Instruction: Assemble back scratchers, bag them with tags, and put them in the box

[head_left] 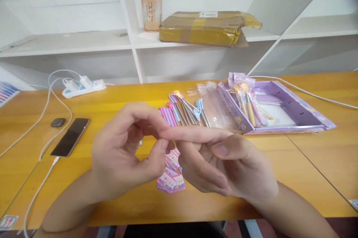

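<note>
My left hand (125, 152) is curled above the table, its thumb and forefinger pinched together at the tips. My right hand (223, 163) meets it from the right: the forefinger lies stretched out against the left fingertips and the other fingers are curled under. Whatever sits in the pinch is too small or too hidden to name. Right below the hands, a small pile of pink printed cards (172, 180) lies on the yellow table (112, 100). Just beyond the hands lies a row of pink and metal sticks with coloured fan-shaped heads (181, 111).
A shallow purple box (296, 115) with bagged sticks stands at the right, clear bags (215, 107) beside it. To the left lie a phone (70, 136), a small dark case (58, 122), a power strip (84, 85) and cables. The shelf behind carries a bottle (151, 5) and a taped parcel (207, 27).
</note>
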Tool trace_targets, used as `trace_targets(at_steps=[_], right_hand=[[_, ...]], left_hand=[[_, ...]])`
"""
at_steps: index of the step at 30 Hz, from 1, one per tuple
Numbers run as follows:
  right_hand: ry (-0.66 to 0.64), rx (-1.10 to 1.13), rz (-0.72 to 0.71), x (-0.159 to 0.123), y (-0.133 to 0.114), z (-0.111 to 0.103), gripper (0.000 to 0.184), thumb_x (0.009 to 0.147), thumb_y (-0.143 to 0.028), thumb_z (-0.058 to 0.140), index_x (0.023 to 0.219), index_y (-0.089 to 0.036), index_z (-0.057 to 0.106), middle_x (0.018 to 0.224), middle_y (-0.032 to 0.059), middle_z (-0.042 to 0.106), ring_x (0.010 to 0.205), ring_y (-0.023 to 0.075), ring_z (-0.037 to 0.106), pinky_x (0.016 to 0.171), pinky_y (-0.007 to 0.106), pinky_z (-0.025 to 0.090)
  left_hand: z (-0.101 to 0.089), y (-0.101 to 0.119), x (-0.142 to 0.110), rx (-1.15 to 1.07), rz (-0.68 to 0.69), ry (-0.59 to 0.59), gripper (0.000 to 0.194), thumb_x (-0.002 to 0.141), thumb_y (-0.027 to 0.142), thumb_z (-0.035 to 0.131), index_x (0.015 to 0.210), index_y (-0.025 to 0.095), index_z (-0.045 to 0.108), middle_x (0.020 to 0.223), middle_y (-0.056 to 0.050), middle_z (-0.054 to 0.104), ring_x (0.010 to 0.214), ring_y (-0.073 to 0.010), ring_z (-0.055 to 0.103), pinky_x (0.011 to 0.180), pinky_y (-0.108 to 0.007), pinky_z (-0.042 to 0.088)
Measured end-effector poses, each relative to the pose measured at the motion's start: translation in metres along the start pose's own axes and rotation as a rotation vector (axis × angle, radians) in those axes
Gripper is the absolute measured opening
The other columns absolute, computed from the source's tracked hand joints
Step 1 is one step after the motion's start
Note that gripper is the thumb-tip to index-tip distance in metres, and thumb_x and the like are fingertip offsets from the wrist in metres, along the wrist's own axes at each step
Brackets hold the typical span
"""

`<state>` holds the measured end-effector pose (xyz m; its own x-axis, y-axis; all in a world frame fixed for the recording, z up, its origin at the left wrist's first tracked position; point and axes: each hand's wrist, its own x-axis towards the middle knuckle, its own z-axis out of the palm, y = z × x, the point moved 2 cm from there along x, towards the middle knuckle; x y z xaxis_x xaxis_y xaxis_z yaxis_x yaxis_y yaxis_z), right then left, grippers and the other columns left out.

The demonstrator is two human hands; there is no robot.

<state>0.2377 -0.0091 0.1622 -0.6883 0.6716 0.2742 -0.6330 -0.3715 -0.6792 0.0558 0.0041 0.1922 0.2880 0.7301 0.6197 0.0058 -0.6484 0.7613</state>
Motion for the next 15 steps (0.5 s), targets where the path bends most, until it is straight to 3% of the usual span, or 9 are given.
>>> trace_targets(at_steps=[4, 10, 15], right_hand=[[-0.002, -0.012, 0.039, -0.003, -0.002, 0.003, 0.055, 0.099, -0.037, 0.049, 0.145, -0.018, 0.072, 0.063, -0.0065, 0.047, 0.045, 0.0085, 0.035, 0.05, 0.025, 0.034], [0.005, -0.114, 0.155, -0.008, -0.007, 0.006, 0.066, 0.098, -0.041, 0.048, 0.158, -0.016, 0.059, 0.066, -0.0055, 0.05, 0.052, 0.0109, 0.041, 0.056, 0.028, 0.037], [-0.033, -0.139, 0.118, -0.006, -0.006, 0.006, 0.076, 0.094, -0.045, 0.051, 0.164, -0.014, 0.05, 0.067, -0.006, 0.051, 0.054, 0.0115, 0.042, 0.058, 0.029, 0.038]], left_hand=[[-0.001, 0.001, -0.001, 0.07, 0.028, 0.024, 0.018, 0.096, 0.011, 0.074, 0.107, 0.024, 0.067, 0.091, -0.001, 0.07, 0.075, -0.0148, 0.069, 0.063, -0.028, 0.062], [-0.009, 0.003, 0.0, 0.166, 0.116, 0.032, 0.026, 0.091, 0.012, 0.08, 0.11, 0.027, 0.071, 0.096, -0.003, 0.072, 0.083, -0.0175, 0.071, 0.068, -0.032, 0.064], [-0.015, 0.001, -0.002, 0.223, 0.141, 0.034, 0.035, 0.088, 0.01, 0.076, 0.116, 0.032, 0.075, 0.095, -0.003, 0.073, 0.083, -0.02, 0.071, 0.067, -0.038, 0.065]])
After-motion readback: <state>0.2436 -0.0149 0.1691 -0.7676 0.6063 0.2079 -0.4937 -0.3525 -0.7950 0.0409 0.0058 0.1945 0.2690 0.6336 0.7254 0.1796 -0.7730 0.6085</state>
